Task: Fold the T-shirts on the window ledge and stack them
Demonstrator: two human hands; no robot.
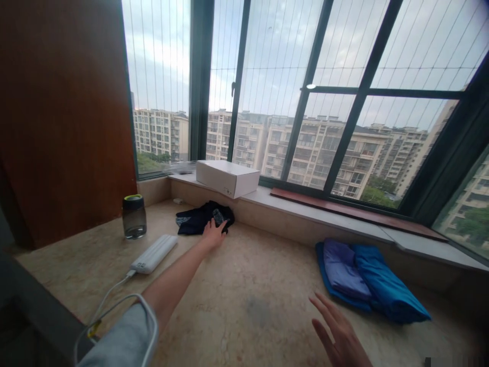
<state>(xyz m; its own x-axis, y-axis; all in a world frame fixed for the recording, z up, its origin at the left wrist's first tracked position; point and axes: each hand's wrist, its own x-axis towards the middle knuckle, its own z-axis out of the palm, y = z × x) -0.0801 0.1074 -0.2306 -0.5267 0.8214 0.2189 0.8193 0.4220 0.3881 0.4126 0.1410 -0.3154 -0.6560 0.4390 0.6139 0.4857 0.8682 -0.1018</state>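
My left hand reaches far forward, its fingers spread over the near edge of a crumpled dark navy cloth with a grey patterned patch. The cloth lies against the ledge below the window, and the fingertips seem to touch it. At the lower right, my right hand hovers over the stone surface with its fingers apart and nothing in it. Just beyond that hand lie folded fabrics, one purple and one bright blue, side by side on a darker blue layer.
A white box sits on the window ledge. On the left stand a dark-lidded bottle and a white power bank. Its white cable loops around my left forearm. A brown wooden panel rises at the left.
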